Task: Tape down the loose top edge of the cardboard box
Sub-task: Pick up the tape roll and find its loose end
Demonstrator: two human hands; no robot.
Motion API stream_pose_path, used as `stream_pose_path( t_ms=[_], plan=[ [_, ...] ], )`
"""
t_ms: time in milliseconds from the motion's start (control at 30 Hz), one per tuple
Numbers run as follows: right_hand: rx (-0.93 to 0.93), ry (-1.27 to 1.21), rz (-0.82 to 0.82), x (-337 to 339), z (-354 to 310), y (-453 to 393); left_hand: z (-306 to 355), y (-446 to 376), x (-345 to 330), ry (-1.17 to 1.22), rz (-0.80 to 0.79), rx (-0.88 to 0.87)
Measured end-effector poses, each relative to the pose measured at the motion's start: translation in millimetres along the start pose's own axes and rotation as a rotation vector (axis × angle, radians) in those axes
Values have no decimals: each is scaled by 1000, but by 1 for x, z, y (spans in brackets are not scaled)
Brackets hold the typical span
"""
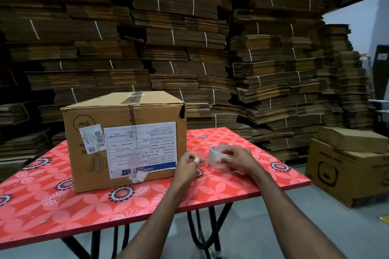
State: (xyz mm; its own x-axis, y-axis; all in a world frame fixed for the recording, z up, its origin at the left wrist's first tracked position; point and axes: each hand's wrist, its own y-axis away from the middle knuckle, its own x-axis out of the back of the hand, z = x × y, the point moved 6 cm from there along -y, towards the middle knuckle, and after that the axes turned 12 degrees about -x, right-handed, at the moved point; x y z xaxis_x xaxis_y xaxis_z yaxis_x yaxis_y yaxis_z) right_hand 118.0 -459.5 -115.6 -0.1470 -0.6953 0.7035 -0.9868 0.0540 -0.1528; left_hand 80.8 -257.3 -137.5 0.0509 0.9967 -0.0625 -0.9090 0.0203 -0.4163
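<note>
A brown cardboard box [124,141] stands on the red flowered table [63,206], left of centre, with a white label upside down on its front. Its top edge near the left front corner looks ragged and slightly lifted; old clear tape crosses the top middle. To the right of the box my right hand [235,160] grips a roll of clear tape [214,156] just above the table. My left hand [190,164] is close beside the roll, thumb and fingers pinched at the tape's loose end, which is too clear to see well.
Tall stacks of flattened cardboard [189,38] fill the wall behind the table. Two brown boxes [347,166] sit stacked on the floor at the right. The table's front edge runs close to me, with black legs below it.
</note>
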Motion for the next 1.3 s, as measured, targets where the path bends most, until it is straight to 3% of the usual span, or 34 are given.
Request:
stream_pose_path(
  t_ms=[67,167,233,333,467,600,833,1033,1167,1300],
  plan=[
    [18,-282,-74,8,6,6,3,0,-1,-18,-29,-21],
    [-35,-452,82,23,31,4,5,2,-8,102,-81,16],
    [-116,-291,183,25,46,-4,7,2,-12,142,-106,39],
    [-210,16,152,14,54,-9,11,-3,-12,146,-93,-22],
    [-224,176,164,8,46,-11,21,-15,-17,171,-113,-63],
    [-226,228,211,14,42,-10,32,-24,-26,258,-189,-25],
    [-295,350,158,22,50,-22,43,-32,-27,238,-310,-3],
    [-365,349,169,28,43,-20,57,-53,-29,64,-322,-1],
    [-411,88,201,32,47,-16,71,-64,-35,-78,-392,-27],
    [-483,-747,35,26,51,1,73,-69,-40,-162,-465,-67]
  ],
)
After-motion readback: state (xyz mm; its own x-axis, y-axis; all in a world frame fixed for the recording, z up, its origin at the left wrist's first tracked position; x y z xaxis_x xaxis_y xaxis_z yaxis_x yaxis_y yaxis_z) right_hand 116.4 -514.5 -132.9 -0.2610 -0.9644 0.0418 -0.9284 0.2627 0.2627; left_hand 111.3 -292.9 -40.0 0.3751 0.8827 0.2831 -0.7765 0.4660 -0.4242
